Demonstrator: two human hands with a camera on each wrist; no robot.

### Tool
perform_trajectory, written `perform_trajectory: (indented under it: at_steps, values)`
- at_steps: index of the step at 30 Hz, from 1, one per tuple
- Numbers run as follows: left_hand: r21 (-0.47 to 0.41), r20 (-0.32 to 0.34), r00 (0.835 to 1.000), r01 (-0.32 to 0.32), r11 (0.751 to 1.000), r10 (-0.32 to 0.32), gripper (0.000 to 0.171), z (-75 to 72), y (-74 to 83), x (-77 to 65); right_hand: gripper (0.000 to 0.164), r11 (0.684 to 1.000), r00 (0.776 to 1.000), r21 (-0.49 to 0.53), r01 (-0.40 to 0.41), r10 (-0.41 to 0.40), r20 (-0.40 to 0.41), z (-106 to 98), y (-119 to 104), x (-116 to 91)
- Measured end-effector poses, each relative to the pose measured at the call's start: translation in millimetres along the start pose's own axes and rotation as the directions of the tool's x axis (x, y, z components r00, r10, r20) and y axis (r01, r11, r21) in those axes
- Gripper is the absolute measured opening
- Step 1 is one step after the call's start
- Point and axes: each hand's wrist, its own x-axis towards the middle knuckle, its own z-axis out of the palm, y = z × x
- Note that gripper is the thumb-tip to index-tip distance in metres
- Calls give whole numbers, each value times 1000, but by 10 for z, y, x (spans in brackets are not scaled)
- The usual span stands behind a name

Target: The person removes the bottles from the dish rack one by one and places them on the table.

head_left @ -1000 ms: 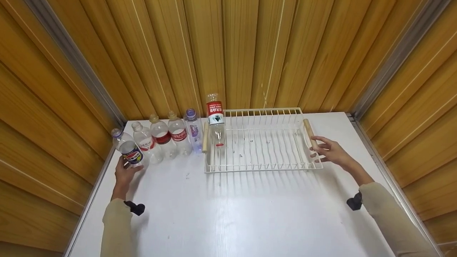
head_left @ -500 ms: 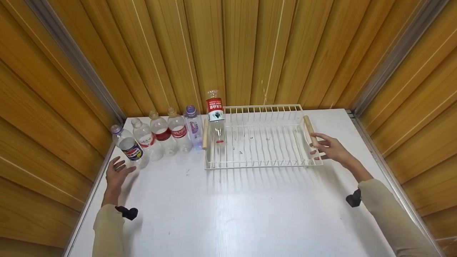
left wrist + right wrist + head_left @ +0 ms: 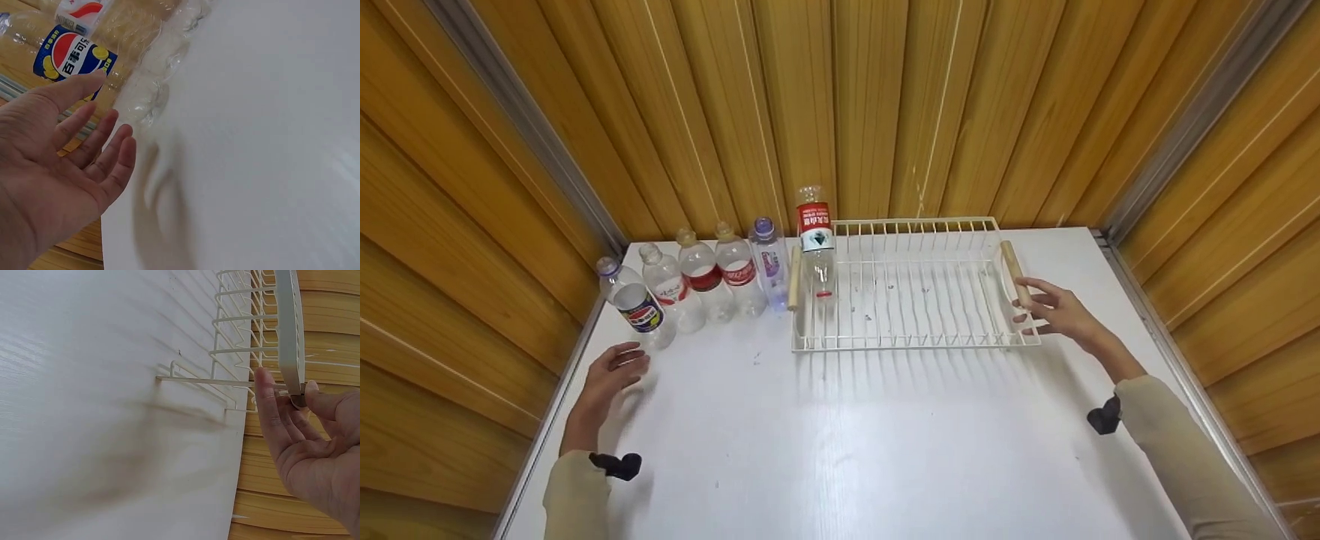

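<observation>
My left hand (image 3: pixel 611 375) hovers over the near left of the white table, fingers loosely bent and holding nothing. Just beyond its fingertips stands a clear Pepsi bottle (image 3: pixel 641 311) with a blue label, apart from the hand. The left wrist view shows the palm side of that hand (image 3: pixel 67 163) near the bottle (image 3: pixel 48 42). My right hand (image 3: pixel 1065 319) pinches the wooden handle (image 3: pixel 1012 262) on the right end of a white wire dish rack (image 3: pixel 915 348). A clear water bottle (image 3: pixel 816 238) with a red and white label leans upside down inside the rack's left end.
Left of the rack several empty bottles stand in a row: one with a pink-white label (image 3: pixel 671 290), two with red labels (image 3: pixel 705 279), and a purple-tinted one (image 3: pixel 770 262). Yellow wood-look panels (image 3: pixel 870 112) rise behind the table (image 3: pixel 825 435) and at both sides.
The left hand has let go of the Pepsi bottle and drawn back toward the person. The bottle stays standing at the row's left end. My right hand keeps its place on the handle.
</observation>
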Motion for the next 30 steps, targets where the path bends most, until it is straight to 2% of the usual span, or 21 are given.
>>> perform_trajectory:
  at_steps: [4, 8, 12, 15, 17, 19, 21, 25, 30]
  values:
    - [87, 158, 988, -13, 996, -1, 66, 122, 70, -4, 58, 1000, 1000, 12, 7, -7, -11, 6, 17, -1]
    - [127, 301, 954, -56, 990, 15, 66, 307, 204, 31, 58, 1000, 999, 7, 16, -16, -29, 4, 22, 0]
    - [158, 441, 897, -116, 981, 35, 65, 539, 356, 64, 58, 1000, 1000, 8, 8, -8, -29, 6, 27, -9]
    - [172, 537, 842, -164, 971, 47, 65, 737, 470, 76, 58, 1000, 1000, 0, 2, -2, -24, 8, 32, -12]
    - [171, 580, 813, -184, 968, 52, 63, 902, 564, 87, 58, 1000, 1000, -14, -9, 9, -22, -10, 38, -21]
    - [158, 606, 792, -206, 966, 70, 64, 1087, 674, 108, 58, 999, 999, -34, -25, 24, -27, -33, 32, -35]
    - [140, 608, 789, -221, 965, 93, 66, 1283, 796, 137, 58, 998, 999, -51, -32, 31, -29, -55, 25, -44]
    - [118, 586, 797, -261, 958, 145, 75, 1613, 1017, 195, 58, 999, 999, -31, -20, 19, -29, -39, 36, -30]
    - [109, 616, 770, -293, 950, 167, 79, 1851, 1161, 229, 56, 999, 1000, -32, -15, 14, -27, -8, 55, -2]
